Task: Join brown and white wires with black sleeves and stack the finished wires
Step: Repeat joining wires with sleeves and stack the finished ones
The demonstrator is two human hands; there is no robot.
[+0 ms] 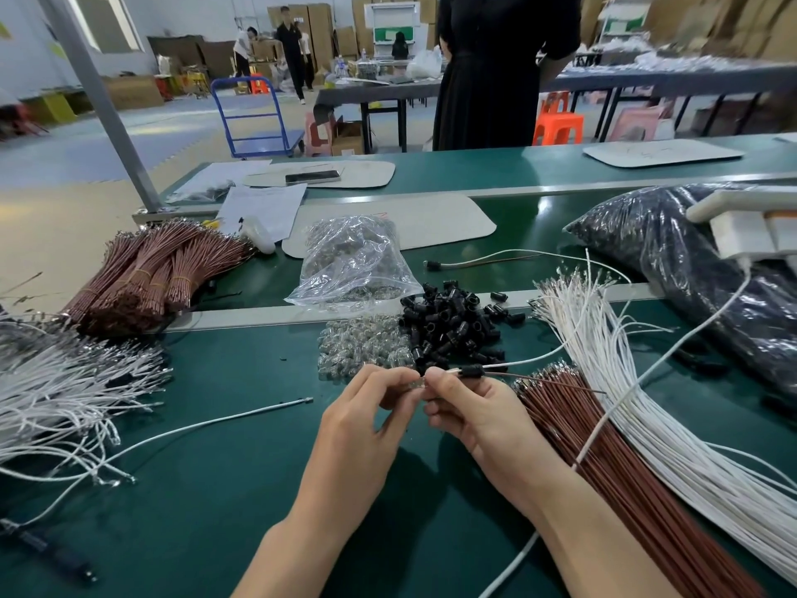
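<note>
Pinches a small clear part [417, 384] between curled left hand [366, 407] fingertips, just nearside of the black sleeve pile [448, 328]; pinches in the right hand [470, 410] the brown and white wires [526, 361] beside their black sleeve [472, 370], at that pile's near edge.

We see a bright, evenly lit hall; the pale window [108, 23] at upper left is washed out, and a sheen lies on the grey-blue floor [146, 131] beneath it. Light from above casts soft dark shadows on the dark green table cover [215, 489] just under the left hand [362, 420] and the right hand [478, 420]. We find glare on the crinkled clear plastic bag [353, 261] and white streaks on the glossy black plastic sack [673, 252]. The near field is sharp; the far brown cardboard boxes [733, 28] look soft. Wide-angle bending tilts the grey metal post [99, 101] and bows the pale table rail [258, 315] near the edges.
</note>
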